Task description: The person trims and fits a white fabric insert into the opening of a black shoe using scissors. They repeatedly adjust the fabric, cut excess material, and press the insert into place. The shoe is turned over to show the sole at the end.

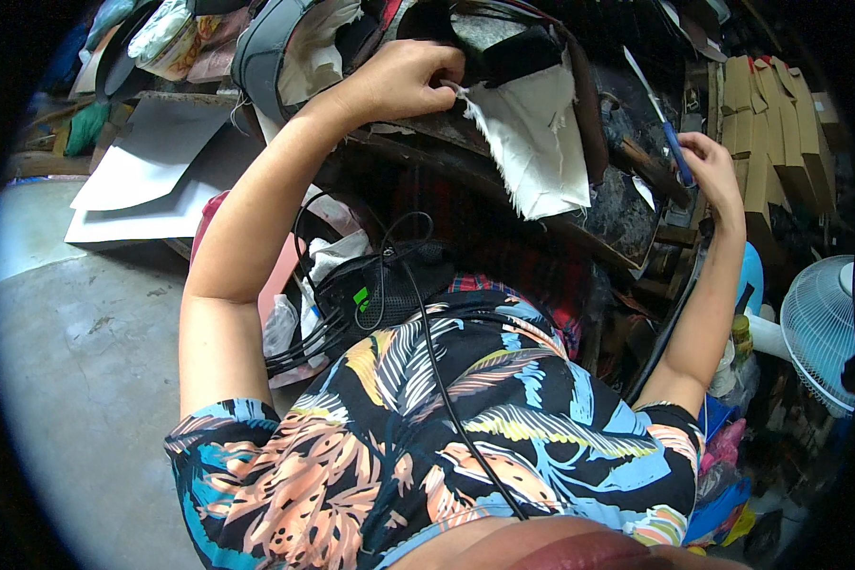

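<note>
My left hand (410, 84) is closed in a pinch at the frayed left edge of an off-white cloth piece (540, 142). Loose threads hang along that edge, and the cloth drapes over the front of the cluttered workbench. A black piece of material (518, 57) lies against its upper part. Off to the right, my right hand (714, 173) grips blue-handled scissors (672, 138) by the handle end. Their long pale blade points up and away, apart from the cloth. My fingers partly cover the handle.
Dark curved strap-like pieces (261, 62) lie on the bench at left, near white sheets (157, 157). Folded cardboard (765, 133) stands at right, above a white fan (820, 323). Black cables (427, 332) and a dark mesh bag (375, 285) are close to my body.
</note>
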`<action>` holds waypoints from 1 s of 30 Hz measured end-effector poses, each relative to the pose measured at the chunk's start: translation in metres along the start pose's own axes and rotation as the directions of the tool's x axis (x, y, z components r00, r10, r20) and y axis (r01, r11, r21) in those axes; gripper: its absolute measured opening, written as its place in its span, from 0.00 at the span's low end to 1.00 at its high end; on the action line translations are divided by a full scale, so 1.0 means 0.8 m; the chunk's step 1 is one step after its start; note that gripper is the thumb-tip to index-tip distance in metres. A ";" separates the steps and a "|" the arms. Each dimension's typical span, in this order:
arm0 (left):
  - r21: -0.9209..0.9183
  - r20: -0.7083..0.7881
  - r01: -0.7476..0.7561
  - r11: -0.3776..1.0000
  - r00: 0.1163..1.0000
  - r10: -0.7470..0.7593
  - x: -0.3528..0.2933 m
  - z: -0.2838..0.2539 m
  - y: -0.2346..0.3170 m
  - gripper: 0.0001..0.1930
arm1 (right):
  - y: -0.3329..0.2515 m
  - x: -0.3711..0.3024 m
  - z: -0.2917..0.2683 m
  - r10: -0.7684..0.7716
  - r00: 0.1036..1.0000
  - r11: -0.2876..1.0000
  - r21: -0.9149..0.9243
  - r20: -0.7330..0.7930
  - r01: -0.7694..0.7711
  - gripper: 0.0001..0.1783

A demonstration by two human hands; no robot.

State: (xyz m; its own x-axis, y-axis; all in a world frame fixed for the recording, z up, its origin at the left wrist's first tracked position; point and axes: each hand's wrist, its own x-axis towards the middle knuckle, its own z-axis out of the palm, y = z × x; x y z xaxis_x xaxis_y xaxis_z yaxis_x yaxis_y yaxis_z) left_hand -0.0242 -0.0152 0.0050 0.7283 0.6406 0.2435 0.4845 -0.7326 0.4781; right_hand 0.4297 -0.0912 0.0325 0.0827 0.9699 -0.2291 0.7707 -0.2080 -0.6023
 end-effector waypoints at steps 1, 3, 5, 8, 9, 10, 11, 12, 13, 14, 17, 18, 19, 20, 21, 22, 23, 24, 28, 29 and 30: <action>0.020 -0.006 0.000 1.000 1.000 0.000 -0.001 0.000 0.002 0.18 | -0.004 -0.014 0.004 -0.021 0.999 0.977 0.214 0.025 0.015 0.14; 0.000 -0.017 0.022 1.000 1.000 -0.022 -0.003 0.002 0.006 0.21 | -0.016 -0.047 0.021 -0.212 0.976 0.899 0.382 -0.048 0.214 0.15; -0.004 -0.065 -0.051 0.999 0.997 0.050 -0.003 0.004 0.009 0.18 | -0.038 -0.067 0.047 -0.203 0.969 0.870 0.428 -0.142 0.245 0.19; 0.072 -0.062 -0.110 0.991 0.992 0.114 -0.003 0.005 0.010 0.13 | -0.077 -0.077 0.096 -0.328 0.903 0.911 0.158 -0.279 0.380 0.22; 0.109 -0.046 -0.119 0.987 0.991 0.124 -0.003 0.005 0.010 0.12 | -0.089 -0.074 0.111 -0.267 0.919 0.954 0.057 -0.289 0.295 0.22; 0.120 -0.072 -0.125 0.985 0.988 0.134 -0.003 0.005 0.011 0.11 | -0.098 -0.069 0.123 -0.238 0.922 0.971 -0.036 -0.307 0.238 0.22; 0.131 -0.097 -0.132 0.983 0.985 0.145 -0.002 0.006 0.013 0.11 | -0.105 -0.066 0.133 -0.328 0.880 0.944 -0.085 -0.344 0.318 0.22; 0.141 -0.120 -0.140 0.980 0.980 0.157 -0.002 0.008 0.016 0.10 | -0.111 -0.054 0.138 -0.338 0.856 0.941 -0.126 -0.392 0.314 0.19; 0.137 -0.139 -0.112 0.984 0.982 0.131 -0.001 0.011 0.020 0.10 | -0.113 -0.046 0.135 -0.398 0.806 0.918 -0.193 -0.439 0.347 0.18; 0.132 -0.157 -0.085 0.988 0.982 0.106 0.000 0.016 0.026 0.10 | -0.114 -0.036 0.128 -0.411 0.785 0.911 -0.245 -0.464 0.332 0.18; 0.092 -0.242 -0.094 0.991 0.964 0.114 0.009 0.039 0.044 0.08 | -0.117 0.006 0.094 -0.510 0.647 0.857 -0.394 -0.566 0.332 0.17; 0.073 -0.281 -0.136 0.988 0.948 0.151 0.013 0.047 0.049 0.08 | -0.119 0.018 0.084 -0.562 0.586 0.823 -0.468 -0.585 0.322 0.17; 0.116 -0.301 -0.166 0.979 0.934 0.194 0.016 0.055 0.054 0.08 | -0.119 0.024 0.077 -0.551 0.601 0.825 -0.486 -0.578 0.289 0.18; 0.128 -0.311 -0.152 0.980 0.932 0.186 0.017 0.060 0.056 0.07 | -0.121 0.026 0.071 -0.540 0.618 0.825 -0.505 -0.572 0.254 0.18; 0.138 -0.321 -0.147 0.980 0.929 0.184 0.017 0.063 0.057 0.07 | -0.123 0.024 0.067 -0.528 0.632 0.824 -0.523 -0.567 0.220 0.19; 0.149 -0.331 -0.140 0.979 0.926 0.183 0.017 0.065 0.058 0.07 | -0.123 0.015 0.066 -0.526 0.636 0.827 -0.513 -0.565 0.228 0.20; 0.112 -0.362 -0.138 0.984 0.917 0.170 0.015 0.065 0.057 0.07 | -0.122 -0.003 0.067 -0.524 0.639 0.830 -0.504 -0.562 0.237 0.20; 0.098 -0.358 -0.131 0.987 0.920 0.158 0.013 0.065 0.057 0.07 | -0.120 -0.025 0.070 -0.546 0.625 0.822 -0.501 -0.558 0.272 0.21; 0.056 -0.354 -0.130 0.990 0.925 0.142 0.011 0.061 0.057 0.08 | -0.115 -0.118 0.114 -0.381 0.915 0.742 0.547 -0.133 0.388 0.27; 0.044 -0.354 -0.147 0.988 0.923 0.153 0.011 0.061 0.058 0.09 | -0.113 -0.136 0.119 -0.292 0.951 0.773 0.611 0.101 0.172 0.35; 0.029 -0.340 -0.128 0.991 0.931 0.130 0.012 0.060 0.058 0.08 | -0.113 -0.154 0.134 -0.306 0.935 0.735 0.668 0.178 0.113 0.36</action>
State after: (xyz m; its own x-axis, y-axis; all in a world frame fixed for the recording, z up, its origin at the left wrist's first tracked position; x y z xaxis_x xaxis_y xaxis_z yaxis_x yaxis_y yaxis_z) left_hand 0.0287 -0.0545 -0.0111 0.5764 0.5794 0.5763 0.4011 -0.8150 0.4182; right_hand 0.2824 -0.2052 0.0332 -0.2710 0.9482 -0.1661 0.1538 -0.1276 -0.9798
